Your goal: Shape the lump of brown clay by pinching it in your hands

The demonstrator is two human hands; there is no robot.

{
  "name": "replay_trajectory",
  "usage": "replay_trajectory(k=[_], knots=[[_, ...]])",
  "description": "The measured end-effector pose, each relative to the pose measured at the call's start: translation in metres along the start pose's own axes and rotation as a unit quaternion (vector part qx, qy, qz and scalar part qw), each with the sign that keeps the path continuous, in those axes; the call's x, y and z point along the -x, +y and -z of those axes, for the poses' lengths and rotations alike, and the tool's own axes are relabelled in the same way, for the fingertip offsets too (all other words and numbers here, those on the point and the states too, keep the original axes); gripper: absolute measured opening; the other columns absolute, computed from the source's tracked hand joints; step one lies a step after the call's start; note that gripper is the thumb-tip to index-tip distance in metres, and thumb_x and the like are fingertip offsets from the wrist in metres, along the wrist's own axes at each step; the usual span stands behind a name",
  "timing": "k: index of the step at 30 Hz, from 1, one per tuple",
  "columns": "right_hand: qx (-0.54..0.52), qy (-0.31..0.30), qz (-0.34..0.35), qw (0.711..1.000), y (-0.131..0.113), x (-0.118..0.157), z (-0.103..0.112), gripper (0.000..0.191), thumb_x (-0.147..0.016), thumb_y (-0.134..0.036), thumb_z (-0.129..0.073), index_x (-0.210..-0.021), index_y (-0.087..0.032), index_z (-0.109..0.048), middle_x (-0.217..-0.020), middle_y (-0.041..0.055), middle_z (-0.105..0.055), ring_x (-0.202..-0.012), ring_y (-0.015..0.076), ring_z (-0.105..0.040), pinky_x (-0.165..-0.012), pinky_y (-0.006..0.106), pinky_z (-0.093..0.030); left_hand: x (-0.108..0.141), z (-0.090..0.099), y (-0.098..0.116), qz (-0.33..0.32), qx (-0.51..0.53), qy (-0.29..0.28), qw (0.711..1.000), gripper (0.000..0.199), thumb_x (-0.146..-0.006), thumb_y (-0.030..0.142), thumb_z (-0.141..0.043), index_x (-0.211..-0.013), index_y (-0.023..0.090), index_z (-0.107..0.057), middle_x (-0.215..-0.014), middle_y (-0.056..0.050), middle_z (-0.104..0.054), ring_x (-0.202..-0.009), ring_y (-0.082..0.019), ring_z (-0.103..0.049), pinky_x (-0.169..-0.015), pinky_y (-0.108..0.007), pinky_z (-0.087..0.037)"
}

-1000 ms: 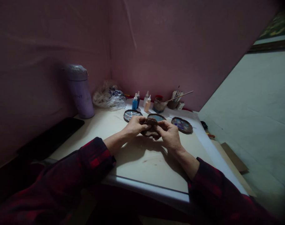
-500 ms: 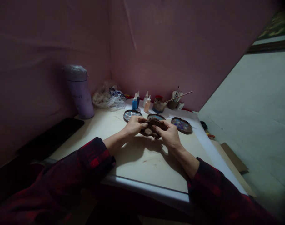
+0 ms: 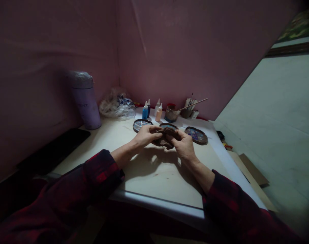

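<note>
Above the pale table [image 3: 154, 181], a lump of dark brown clay [image 3: 164, 142] is held between my two hands. My left hand [image 3: 147, 137] grips its left side, thumb on the near face. On the other side my right hand [image 3: 184, 144] pinches it between thumb and fingers. The clay looks folded and uneven, and my fingers hide part of it. Just behind stand three shallow brown-rimmed dishes with painted insides: a blue and white one [image 3: 141, 125], a blue one [image 3: 169, 126] partly covered by the clay, and a purple-blue one [image 3: 196, 135].
Small dropper-tipped bottles, including a blue one [image 3: 144, 112] and a peach one [image 3: 159, 113], stand at the back. Beside them are a jar [image 3: 171, 114] with a brush across it and a holder of pens [image 3: 189, 110]. A purple tumbler [image 3: 86, 105], plastic bag [image 3: 119, 106] and black slab [image 3: 55, 149] lie leftward.
The clay has tilted slightly in my hands, and its near face shows differently. Both hands keep their hold. The whole view has shifted a little.
</note>
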State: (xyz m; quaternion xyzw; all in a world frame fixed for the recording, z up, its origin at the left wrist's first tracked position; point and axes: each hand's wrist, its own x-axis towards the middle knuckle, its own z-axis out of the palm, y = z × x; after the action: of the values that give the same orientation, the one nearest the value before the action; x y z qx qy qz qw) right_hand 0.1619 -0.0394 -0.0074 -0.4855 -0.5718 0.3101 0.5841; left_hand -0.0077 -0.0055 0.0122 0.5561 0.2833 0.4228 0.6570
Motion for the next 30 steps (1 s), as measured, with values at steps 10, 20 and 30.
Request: replay_trajectory(k=[10,20,30], knots=[[-0.006,0.018,-0.011,1.0,-0.0012,0.0003,-0.0005,0.038,-0.069,-0.047,-0.077,-0.091,-0.017,-0.07,-0.088,0.0059,-0.074,-0.083,0.0216,-0.068,-0.076,0.033,-0.054,-0.0014,-0.0039,-0.0019,-0.085,-0.061,-0.063,0.992,0.073,-0.042,0.001,-0.084,-0.112,0.013,-0.065,-0.11,-0.01,-0.067,-0.099,-0.021,-0.063,-0.09,-0.032,-0.049],[-0.053,-0.112,0.008,0.992,-0.007,0.0014,-0.004,0.073,-0.065,-0.041,-0.083,-0.129,-0.021,-0.055,-0.129,0.0113,-0.064,-0.119,0.0269,-0.06,-0.101,0.039,-0.049,-0.0019,0.0005,0.001,-0.059,-0.029,0.002,0.998,0.054,-0.053,0.013,-0.084,-0.104,0.008,-0.066,-0.095,-0.011,-0.07,-0.081,-0.017,-0.066,-0.074,-0.029,-0.051],[-0.047,-0.081,0.035,0.995,-0.0039,-0.0006,-0.0001,0.063,-0.064,-0.035,-0.085,-0.119,-0.02,-0.059,-0.123,0.0119,-0.066,-0.117,0.0281,-0.062,-0.102,0.043,-0.048,0.0024,0.0,0.0046,-0.047,-0.045,-0.07,0.995,0.054,-0.063,0.033,-0.084,-0.109,0.009,-0.066,-0.101,-0.014,-0.069,-0.081,-0.018,-0.067,-0.066,-0.028,-0.054]])
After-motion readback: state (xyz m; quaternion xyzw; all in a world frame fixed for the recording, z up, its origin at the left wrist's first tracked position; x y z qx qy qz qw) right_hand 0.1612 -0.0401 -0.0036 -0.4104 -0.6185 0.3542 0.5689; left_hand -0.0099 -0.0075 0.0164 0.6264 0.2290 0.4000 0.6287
